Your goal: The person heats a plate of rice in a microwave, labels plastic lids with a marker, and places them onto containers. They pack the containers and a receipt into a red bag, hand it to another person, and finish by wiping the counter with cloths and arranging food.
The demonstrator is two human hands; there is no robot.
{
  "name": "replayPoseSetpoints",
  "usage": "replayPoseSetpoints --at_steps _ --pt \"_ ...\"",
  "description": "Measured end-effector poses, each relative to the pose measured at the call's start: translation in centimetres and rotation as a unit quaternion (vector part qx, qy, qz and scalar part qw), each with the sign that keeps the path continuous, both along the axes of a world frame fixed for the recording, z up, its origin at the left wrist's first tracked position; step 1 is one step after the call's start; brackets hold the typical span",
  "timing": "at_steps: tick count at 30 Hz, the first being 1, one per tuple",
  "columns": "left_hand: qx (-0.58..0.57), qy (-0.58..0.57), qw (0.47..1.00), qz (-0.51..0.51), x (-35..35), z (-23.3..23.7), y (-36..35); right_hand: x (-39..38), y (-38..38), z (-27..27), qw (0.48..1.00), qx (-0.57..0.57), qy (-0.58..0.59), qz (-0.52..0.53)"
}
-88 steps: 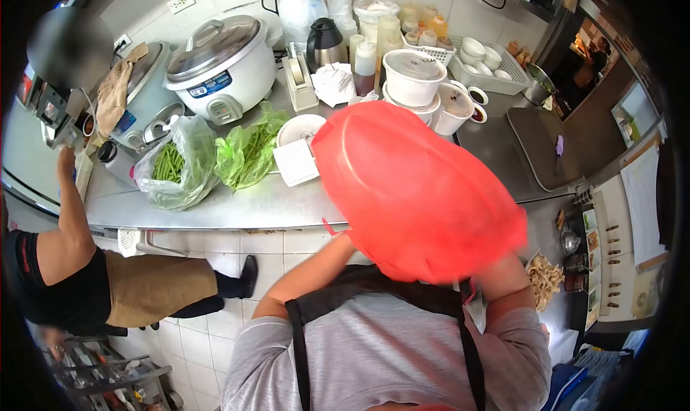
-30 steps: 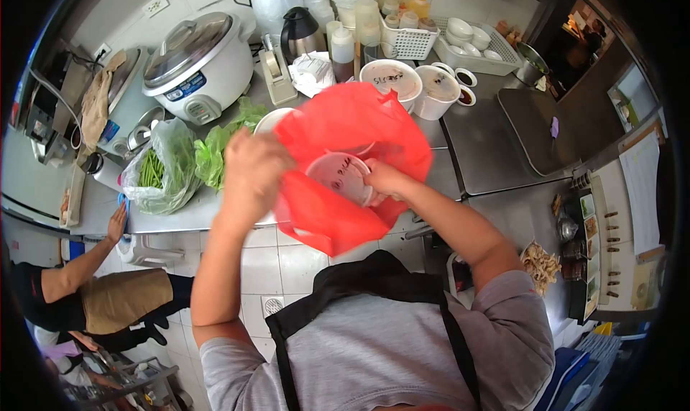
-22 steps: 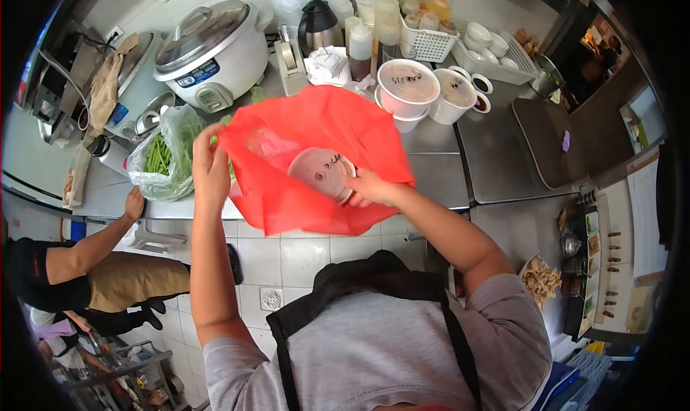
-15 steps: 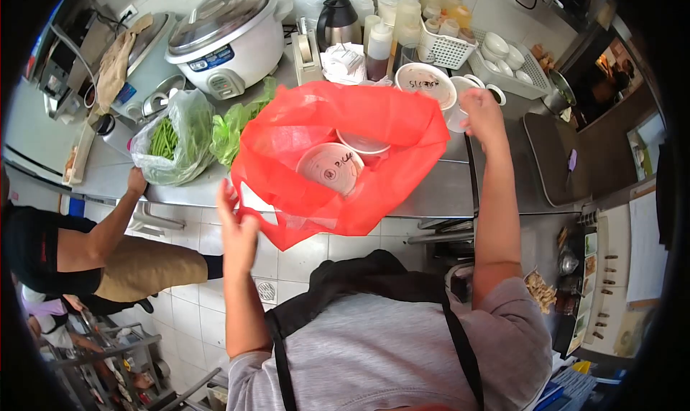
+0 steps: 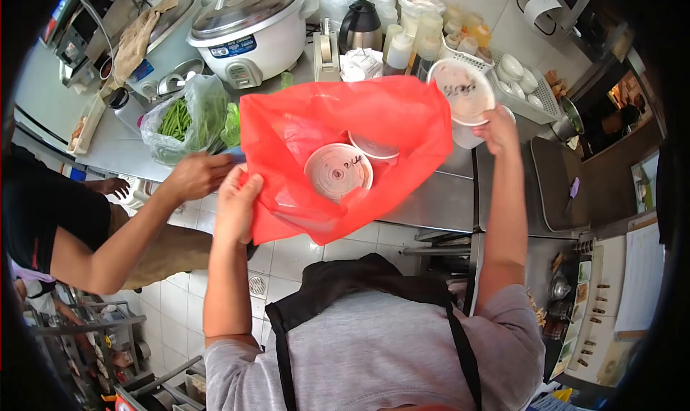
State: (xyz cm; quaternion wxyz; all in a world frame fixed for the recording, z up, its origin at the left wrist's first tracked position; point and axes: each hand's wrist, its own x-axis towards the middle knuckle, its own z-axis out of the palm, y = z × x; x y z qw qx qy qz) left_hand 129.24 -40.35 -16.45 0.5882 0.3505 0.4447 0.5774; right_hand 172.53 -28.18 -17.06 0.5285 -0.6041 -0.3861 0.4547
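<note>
My left hand (image 5: 238, 199) grips the left edge of a red carrier bag (image 5: 420, 170), holding its mouth wide. Inside the bag sit a lidded round container (image 5: 332, 168) with dark handwriting on its lid and another round container (image 5: 375, 146) partly tucked behind it. My right hand (image 5: 494, 129) pinches the rim of a lidded tub (image 5: 460, 98), also marked in dark ink, tilted up just beyond the bag's right edge. Behind that tub another pale container (image 5: 467, 138) shows in part.
A co-worker's hand (image 5: 198, 175) is close beside my left hand, with something blue at its fingers. Along the steel counter (image 5: 431, 202) stand a rice cooker (image 5: 248, 33), a bag of green vegetables (image 5: 180, 120), squeeze bottles (image 5: 399, 51) and a basket of white bowls (image 5: 528, 87).
My left hand has closed on the bag's edge. My right hand has taken hold of the marked tub and lifted it. The co-worker's arm has reached in toward my left hand.
</note>
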Motion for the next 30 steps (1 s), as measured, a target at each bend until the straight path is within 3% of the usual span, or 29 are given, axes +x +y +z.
replayPoseSetpoints --at_steps 5,9,11,16,19,24,27,30 --pt "0.088 -0.031 0.995 -0.037 1.8 4.6 -0.1 -3.5 -3.7 11.4 0.980 0.136 -0.017 0.141" --pt "0.107 -0.072 0.991 -0.047 3.5 5.1 -0.4 -8.9 -3.5 14.1 0.947 0.196 -0.011 0.253" --pt "0.101 -0.099 0.989 -0.039 3.6 4.7 -0.6 -12.9 -4.0 14.6 0.932 0.174 -0.039 0.316" --pt "0.136 -0.111 0.980 0.096 1.2 3.0 -1.2 -20.2 -3.7 10.7 0.899 0.022 0.003 0.437" --pt "0.150 -0.161 0.963 0.157 -2.1 2.0 -2.2 -20.8 -3.0 7.6 0.889 -0.056 -0.076 0.449" --pt "0.197 -0.184 0.953 0.138 -2.9 3.1 -3.3 -20.5 -2.2 1.3 0.881 -0.146 -0.182 0.411" --pt "0.235 -0.166 0.951 0.111 -2.1 4.5 -3.5 -19.1 -1.8 -1.7 0.893 -0.220 -0.113 0.376" --pt "0.228 -0.159 0.955 0.102 -2.0 4.7 -3.0 -17.2 -2.4 -1.9 0.911 -0.149 -0.174 0.344"
